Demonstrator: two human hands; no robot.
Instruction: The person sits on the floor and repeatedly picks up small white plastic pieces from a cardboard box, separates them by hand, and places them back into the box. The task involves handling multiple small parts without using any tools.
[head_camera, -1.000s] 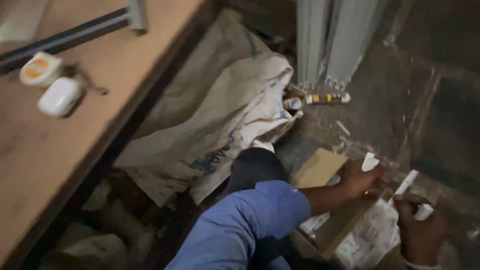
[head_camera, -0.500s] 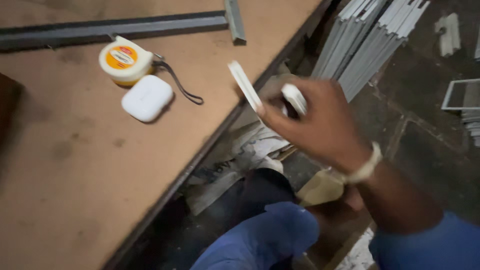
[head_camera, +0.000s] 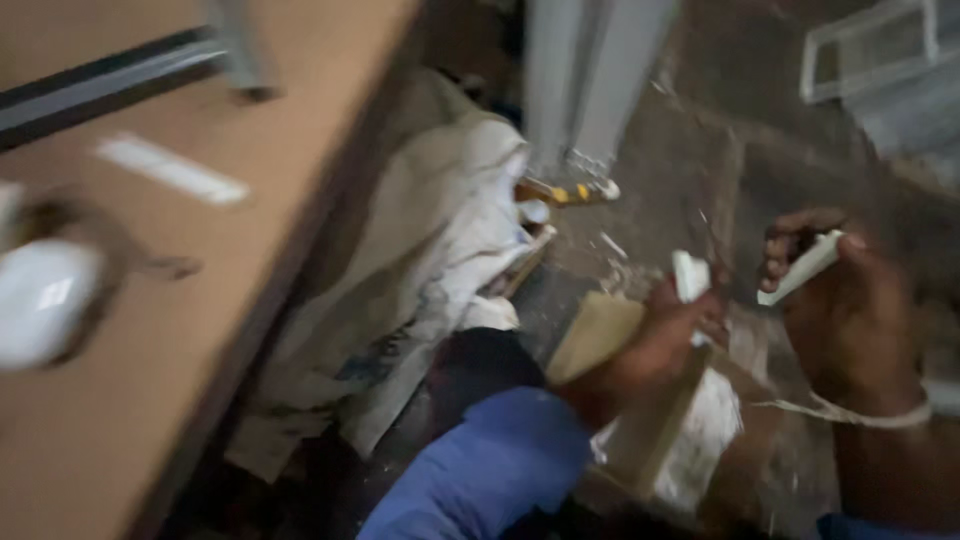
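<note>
In the right part of the frame, the right hand (head_camera: 850, 310) pinches a short white strip (head_camera: 802, 268) between thumb and fingers, holding it by its lower half above the dirty floor (head_camera: 700, 130). The left hand (head_camera: 670, 335), in the lower centre, closes around a second white piece (head_camera: 690, 275), which stands up out of the fist. A cardboard box (head_camera: 640, 430) lies just under this hand.

The strip looks thin, flat and stiff, probably light plastic or metal. It may slip if held only at the tip, so a grip near the middle, on the flat faces, seems safer.

At left, the wooden table (head_camera: 150, 420) carries a similar white strip, a dark metal bar (head_camera: 110, 85) and a blurred white case (head_camera: 45, 305). A pale sack (head_camera: 420, 270) lies beside the table.
</note>
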